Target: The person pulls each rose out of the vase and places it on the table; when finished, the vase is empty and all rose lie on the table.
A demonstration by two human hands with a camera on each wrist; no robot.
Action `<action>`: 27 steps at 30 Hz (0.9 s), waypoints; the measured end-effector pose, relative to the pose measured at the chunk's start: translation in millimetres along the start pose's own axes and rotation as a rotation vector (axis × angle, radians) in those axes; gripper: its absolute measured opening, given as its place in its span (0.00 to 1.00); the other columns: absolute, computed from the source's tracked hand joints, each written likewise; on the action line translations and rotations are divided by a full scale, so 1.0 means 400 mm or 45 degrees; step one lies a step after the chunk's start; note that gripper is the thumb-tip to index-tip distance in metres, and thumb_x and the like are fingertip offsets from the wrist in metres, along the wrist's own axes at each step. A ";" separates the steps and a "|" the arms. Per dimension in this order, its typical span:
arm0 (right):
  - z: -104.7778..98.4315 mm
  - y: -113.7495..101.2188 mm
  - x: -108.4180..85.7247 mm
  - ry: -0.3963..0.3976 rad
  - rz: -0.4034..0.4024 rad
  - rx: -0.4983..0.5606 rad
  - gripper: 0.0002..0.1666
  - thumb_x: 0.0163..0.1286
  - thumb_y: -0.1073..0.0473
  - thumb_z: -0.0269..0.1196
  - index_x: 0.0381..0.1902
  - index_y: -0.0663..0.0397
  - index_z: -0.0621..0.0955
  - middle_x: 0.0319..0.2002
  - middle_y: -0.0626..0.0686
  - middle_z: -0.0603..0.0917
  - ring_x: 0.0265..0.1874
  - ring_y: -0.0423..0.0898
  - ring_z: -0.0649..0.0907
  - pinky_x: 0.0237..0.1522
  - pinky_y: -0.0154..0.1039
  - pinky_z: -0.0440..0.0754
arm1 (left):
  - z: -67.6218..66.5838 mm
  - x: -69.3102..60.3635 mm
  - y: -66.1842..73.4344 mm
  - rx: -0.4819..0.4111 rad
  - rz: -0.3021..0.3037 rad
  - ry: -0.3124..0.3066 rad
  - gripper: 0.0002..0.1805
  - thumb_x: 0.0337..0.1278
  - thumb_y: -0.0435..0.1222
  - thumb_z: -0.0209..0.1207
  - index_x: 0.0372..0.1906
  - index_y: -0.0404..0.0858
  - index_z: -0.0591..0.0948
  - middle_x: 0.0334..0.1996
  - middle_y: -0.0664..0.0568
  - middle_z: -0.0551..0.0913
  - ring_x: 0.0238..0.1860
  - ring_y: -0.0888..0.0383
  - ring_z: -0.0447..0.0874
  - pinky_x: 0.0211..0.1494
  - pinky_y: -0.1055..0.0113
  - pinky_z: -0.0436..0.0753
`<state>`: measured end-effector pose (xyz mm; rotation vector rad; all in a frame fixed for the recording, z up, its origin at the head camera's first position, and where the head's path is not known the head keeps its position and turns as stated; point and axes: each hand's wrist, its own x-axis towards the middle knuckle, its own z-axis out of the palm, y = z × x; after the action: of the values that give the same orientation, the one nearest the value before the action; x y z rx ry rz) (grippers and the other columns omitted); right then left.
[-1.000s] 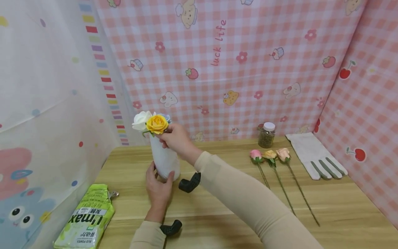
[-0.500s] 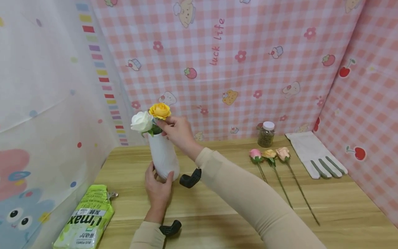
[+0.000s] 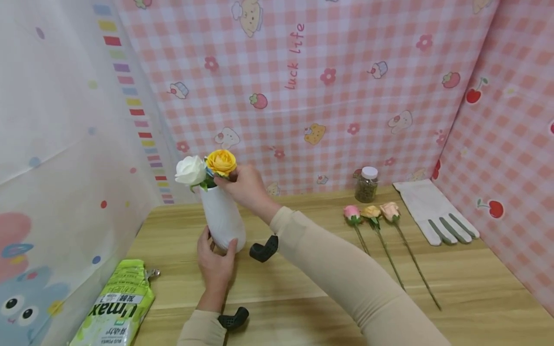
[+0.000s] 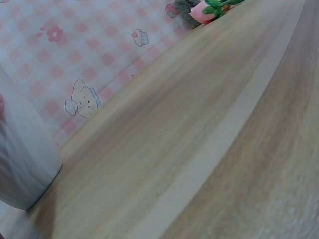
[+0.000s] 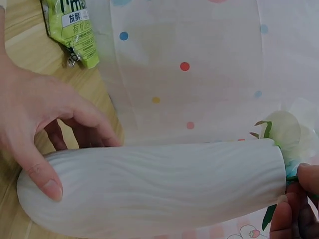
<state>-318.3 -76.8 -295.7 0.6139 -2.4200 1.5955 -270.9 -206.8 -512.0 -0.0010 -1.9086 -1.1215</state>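
A white ridged vase stands on the table, leaning slightly left in the head view. My left hand holds its lower part, thumb and fingers on either side. At the mouth, my right hand pinches the green stem of a yellow rose just under the bloom. A white rose sits in the vase to the left, with a bit of a blue flower showing between the two. In the right wrist view, the right fingertips are at the rim of the vase.
Pink, yellow-orange and peach roses lie on the table at right. Behind them stands a white-lidded jar; a white-and-grey glove lies beyond. A clipped green bag is at front left. Patterned cloth hangs around the table.
My right hand raised the yellow rose above the vase mouth, then lowered it a little. The left hand keeps its hold on the vase. The head view has shifted slightly.
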 end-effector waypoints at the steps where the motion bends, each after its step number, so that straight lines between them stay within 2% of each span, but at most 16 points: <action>1: -0.001 0.001 -0.001 -0.002 -0.011 -0.017 0.12 0.64 0.53 0.67 0.33 0.56 0.87 0.30 0.47 0.86 0.26 0.37 0.81 0.27 0.30 0.81 | -0.001 -0.001 -0.001 0.003 0.000 -0.002 0.43 0.43 0.41 0.74 0.65 0.32 0.69 0.55 0.39 0.75 0.57 0.49 0.74 0.51 0.54 0.81; 6: -0.005 0.002 -0.008 -0.018 -0.026 -0.068 0.13 0.65 0.51 0.66 0.28 0.55 0.87 0.25 0.46 0.85 0.21 0.37 0.79 0.23 0.31 0.80 | -0.003 -0.007 -0.003 0.024 0.002 0.009 0.43 0.42 0.41 0.75 0.66 0.33 0.69 0.56 0.39 0.75 0.56 0.48 0.74 0.50 0.53 0.82; 10: -0.008 0.000 -0.010 -0.018 -0.012 -0.066 0.17 0.66 0.49 0.65 0.25 0.55 0.88 0.22 0.47 0.85 0.17 0.37 0.75 0.19 0.30 0.75 | -0.004 -0.009 -0.002 0.023 -0.007 0.007 0.43 0.42 0.40 0.75 0.66 0.33 0.69 0.55 0.39 0.75 0.56 0.47 0.74 0.50 0.54 0.81; 13: -0.014 -0.008 -0.008 -0.003 -0.039 -0.036 0.19 0.67 0.48 0.64 0.25 0.56 0.88 0.21 0.50 0.85 0.15 0.38 0.72 0.17 0.31 0.71 | -0.004 -0.007 0.000 0.017 -0.016 0.006 0.43 0.42 0.40 0.75 0.65 0.33 0.69 0.55 0.39 0.75 0.56 0.47 0.74 0.50 0.53 0.81; 17: -0.028 -0.023 -0.005 0.065 -0.097 0.043 0.19 0.67 0.47 0.63 0.30 0.57 0.88 0.23 0.50 0.85 0.16 0.39 0.74 0.18 0.32 0.72 | -0.002 0.001 0.004 0.012 -0.018 -0.005 0.43 0.42 0.41 0.75 0.66 0.34 0.69 0.56 0.39 0.74 0.57 0.47 0.73 0.52 0.52 0.81; 22: -0.043 -0.024 -0.008 0.133 -0.114 0.215 0.15 0.65 0.50 0.65 0.36 0.57 0.88 0.27 0.49 0.87 0.24 0.40 0.84 0.27 0.31 0.82 | -0.001 -0.005 0.004 0.002 -0.024 -0.008 0.43 0.41 0.38 0.75 0.65 0.33 0.69 0.55 0.39 0.75 0.57 0.47 0.74 0.51 0.52 0.81; 24: -0.051 -0.022 -0.008 0.150 -0.140 0.292 0.13 0.65 0.53 0.66 0.37 0.58 0.87 0.28 0.51 0.87 0.27 0.42 0.86 0.32 0.32 0.84 | -0.002 -0.006 0.002 0.007 -0.022 -0.003 0.43 0.40 0.38 0.75 0.65 0.32 0.70 0.55 0.39 0.75 0.56 0.47 0.74 0.50 0.52 0.81; 27: -0.066 -0.021 -0.004 0.178 -0.203 0.365 0.13 0.66 0.55 0.65 0.37 0.60 0.87 0.27 0.55 0.87 0.27 0.44 0.85 0.31 0.34 0.84 | -0.003 -0.004 0.003 0.013 -0.019 -0.006 0.43 0.42 0.39 0.75 0.66 0.33 0.69 0.55 0.39 0.75 0.57 0.48 0.74 0.51 0.53 0.81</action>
<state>-315.4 -55.4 -278.6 0.6954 -2.0075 1.8631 -268.8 -206.2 -512.0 0.0167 -1.9215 -1.1227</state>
